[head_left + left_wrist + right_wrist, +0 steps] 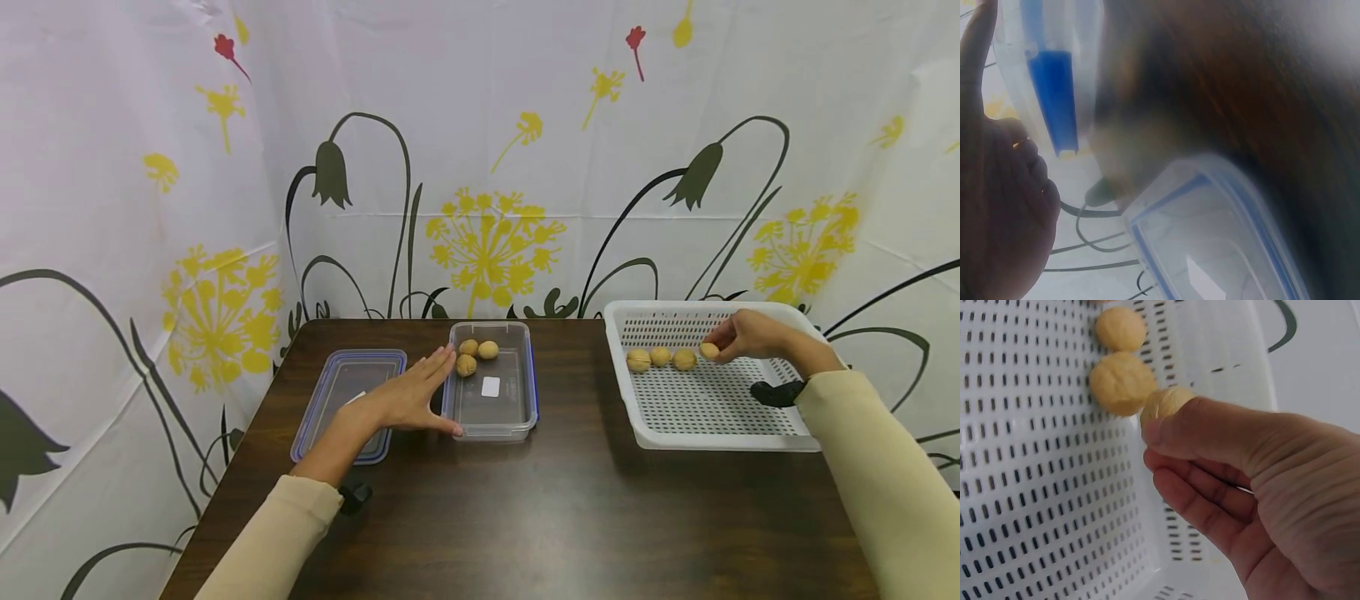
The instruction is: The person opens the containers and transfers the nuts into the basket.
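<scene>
We find the right hand (742,337) pinching a walnut (709,351) inside the basket (720,417): pick-up in hand. Left hand (408,398), fingers straight, steadies the box (491,412). In our judgement, the next move needs a clean lift across.

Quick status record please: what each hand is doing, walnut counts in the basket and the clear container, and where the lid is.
right hand: pinches one walnut inside the white basket
left hand: fingers straight, resting against the left wall of the clear container
loose walnuts in basket: three, in a row beside the pinched one
walnuts in container: three, at the far end
lid: flat on the table, left of the container, partly under the left hand
</scene>
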The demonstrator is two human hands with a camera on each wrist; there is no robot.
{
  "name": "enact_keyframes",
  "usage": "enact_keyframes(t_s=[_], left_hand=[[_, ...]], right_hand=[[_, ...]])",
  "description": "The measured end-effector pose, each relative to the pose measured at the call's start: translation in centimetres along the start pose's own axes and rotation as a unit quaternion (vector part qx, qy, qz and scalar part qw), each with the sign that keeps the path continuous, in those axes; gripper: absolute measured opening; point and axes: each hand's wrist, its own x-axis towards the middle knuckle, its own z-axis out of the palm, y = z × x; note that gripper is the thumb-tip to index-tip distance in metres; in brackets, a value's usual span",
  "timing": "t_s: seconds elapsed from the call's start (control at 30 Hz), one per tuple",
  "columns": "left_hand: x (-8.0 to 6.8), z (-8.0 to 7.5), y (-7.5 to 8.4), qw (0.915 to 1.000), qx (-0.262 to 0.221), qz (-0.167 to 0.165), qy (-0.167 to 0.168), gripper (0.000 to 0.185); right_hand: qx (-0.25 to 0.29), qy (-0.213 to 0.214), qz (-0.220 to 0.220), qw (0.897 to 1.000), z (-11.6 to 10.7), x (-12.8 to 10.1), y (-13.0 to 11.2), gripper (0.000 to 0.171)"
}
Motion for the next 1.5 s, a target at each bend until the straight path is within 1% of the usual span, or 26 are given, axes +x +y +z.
enact_keyframes(t_s=[0.2, 0.57, 0.8, 0.97, 1.07, 1.2, 1.3, 1.4, 1.5], left_hand=[[-0.1, 0.1, -0.1, 1.0, 0.002, -0.004, -0.002, 0.133], [-0.2, -0.1, 0.0, 1.0, 0.006, -0.004, 0.001, 0.132], [-0.3, -0.3, 0.2, 1.0, 0.002, -0.003, 0.003, 0.131], [-0.3, -0.2, 0.1, 1.0, 0.002, -0.003, 0.003, 0.131], [-0.3, -0.1, 0.1, 1.0, 0.004, -0.003, 0.001, 0.131], [-0.2, -0.2, 0.1, 1.0, 0.009, -0.002, 0.001, 0.131], [-0.2, -0.3, 0.1, 0.9998, 0.017, -0.001, 0.002, 0.131], [-0.2, -0.4, 0.2, 0.9997, 0.024, -0.003, 0.0, 0.131], [-0.3, -0.5, 0.3, 0.9996, 0.026, -0.005, -0.005, 0.13]], right_hand=[[-0.017, -0.005, 0.017, 1.0, 0.9, 0.3, 1.2, 0.036], [-0.031, -0.015, 0.037, 0.999, 1.9, 1.0, 1.5, 0.034], [-0.042, -0.009, 0.026, 0.999, 1.9, 0.9, 1.8, 0.034], [-0.065, -0.008, 0.023, 0.998, 2.0, 0.8, 2.1, 0.04], [-0.077, -0.001, 0.019, 0.997, 1.9, 0.6, 2.0, 0.047], [-0.083, 0.019, -0.001, 0.996, 1.6, 0.3, 1.3, 0.049], [-0.075, 0.041, -0.018, 0.996, 1.3, 0.1, 0.4, 0.048], [-0.069, 0.063, -0.024, 0.995, 1.0, 0.0, -0.7, 0.047], [-0.076, 0.078, -0.037, 0.993, 0.7, -0.1, -1.9, 0.046]])
